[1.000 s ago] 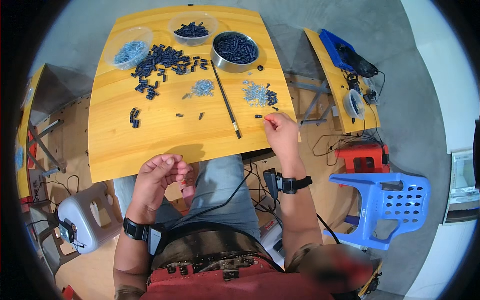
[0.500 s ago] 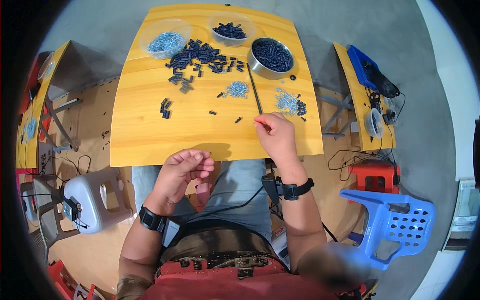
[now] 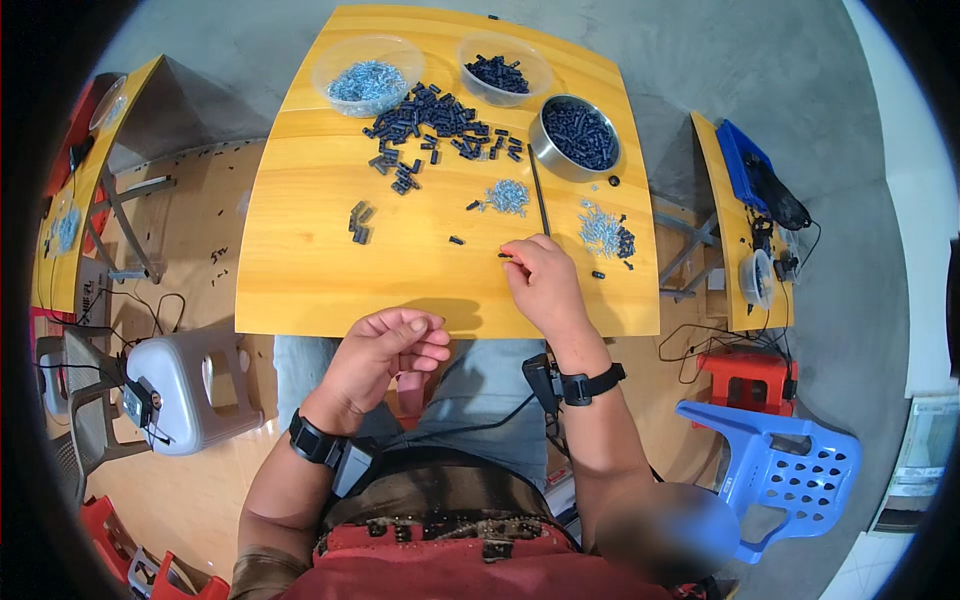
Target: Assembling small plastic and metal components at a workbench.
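Your left hand (image 3: 385, 352) hangs by the desk's (image 3: 320, 295) front edge, fingers curled; whether it holds anything, I cannot tell. Your right hand (image 3: 543, 285) has moved leftward past the thin rod (image 3: 539, 190), bringing its thumb and finger to a small black piece (image 3: 504, 256); I cannot tell whether they grip it. Silver bits (image 3: 507, 197) lie farther off.

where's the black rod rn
In the head view, the black rod lies on the right half of the table, between two silver piles, from beside the metal bowl toward the right hand.
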{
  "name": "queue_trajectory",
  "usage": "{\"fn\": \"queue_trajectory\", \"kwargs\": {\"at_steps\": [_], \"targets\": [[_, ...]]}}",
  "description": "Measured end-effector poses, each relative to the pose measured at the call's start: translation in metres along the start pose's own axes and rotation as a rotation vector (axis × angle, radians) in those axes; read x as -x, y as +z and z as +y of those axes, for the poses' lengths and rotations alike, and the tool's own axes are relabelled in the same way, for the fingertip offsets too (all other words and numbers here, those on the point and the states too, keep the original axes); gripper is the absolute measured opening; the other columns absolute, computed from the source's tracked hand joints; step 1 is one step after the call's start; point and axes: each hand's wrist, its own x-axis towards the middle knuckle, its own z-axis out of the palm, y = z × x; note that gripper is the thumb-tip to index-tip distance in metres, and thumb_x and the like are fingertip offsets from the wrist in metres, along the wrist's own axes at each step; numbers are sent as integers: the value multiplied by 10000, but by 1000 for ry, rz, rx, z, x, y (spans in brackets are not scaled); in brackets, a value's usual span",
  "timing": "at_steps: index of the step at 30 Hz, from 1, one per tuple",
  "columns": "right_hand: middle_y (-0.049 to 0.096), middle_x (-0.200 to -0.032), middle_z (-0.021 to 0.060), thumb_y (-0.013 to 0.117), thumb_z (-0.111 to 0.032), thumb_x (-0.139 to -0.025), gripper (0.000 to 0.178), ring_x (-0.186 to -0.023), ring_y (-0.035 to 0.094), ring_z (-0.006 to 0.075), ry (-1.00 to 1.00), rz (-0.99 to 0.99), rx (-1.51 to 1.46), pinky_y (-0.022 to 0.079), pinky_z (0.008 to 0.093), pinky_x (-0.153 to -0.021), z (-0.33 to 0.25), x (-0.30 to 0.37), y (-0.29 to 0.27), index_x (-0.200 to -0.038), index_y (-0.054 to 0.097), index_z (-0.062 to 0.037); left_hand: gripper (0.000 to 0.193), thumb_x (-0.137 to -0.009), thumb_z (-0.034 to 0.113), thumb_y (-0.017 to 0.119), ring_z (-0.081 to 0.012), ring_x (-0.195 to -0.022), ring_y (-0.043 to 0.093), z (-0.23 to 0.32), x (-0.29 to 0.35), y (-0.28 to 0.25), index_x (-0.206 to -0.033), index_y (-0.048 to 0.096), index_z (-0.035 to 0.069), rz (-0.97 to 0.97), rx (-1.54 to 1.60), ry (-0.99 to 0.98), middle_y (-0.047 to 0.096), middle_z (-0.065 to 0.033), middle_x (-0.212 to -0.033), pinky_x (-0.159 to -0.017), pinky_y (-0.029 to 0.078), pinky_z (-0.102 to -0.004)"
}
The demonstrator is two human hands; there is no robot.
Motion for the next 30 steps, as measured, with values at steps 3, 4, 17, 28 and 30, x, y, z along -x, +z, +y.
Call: {"fn": "queue_trajectory", "kwargs": {"at_steps": [3,4,17,28,30], "targets": [[577,-822,150,597,10,-730,164,-763,578,324,-16,-7,-4,481,373,-670,1,-4,0,-892,618,3,216,-913,154,532,-206,-810,652,-1,-3,-2,-1025,591,-21,14,-8,-11,653,-141,-922,-727,541,-307],[580,-823,150,600,10,-729,168,-758,581,320,-10,-26,-6,483,370,-665,0,-4,-1,-896,618,3,226,-914,155,531,-210,-811,653,0,-3,-3,-1036,588,-25,-6,-2,-17,653,-142,-925,-728,541,-307],[603,-769,134,636,-29,-728,94,-704,598,290,-79,77,33,482,342,-606,-20,-41,5,-819,645,-6,238,-906,187,574,-92,-839,600,22,0,1,-1059,618,10,-188,-308,-51,654,-49,-938,-764,484,-225],[597,-760,123,630,-36,-726,67,-728,589,295,-172,-105,-199,477,351,-637,-75,-46,43,-789,636,-13,204,-899,187,587,-73,-804,588,20,3,-14,-1012,634,23,-226,-374,-65,661,-36,-889,-710,483,-221],[592,-788,125,632,-42,-721,104,-759,583,302,-237,-132,-213,478,359,-659,-82,-53,57,-822,630,-14,199,-895,187,592,-71,-781,589,23,9,-20,-997,635,23,-227,-342,-70,663,-36,-884,-701,486,-218]]}}
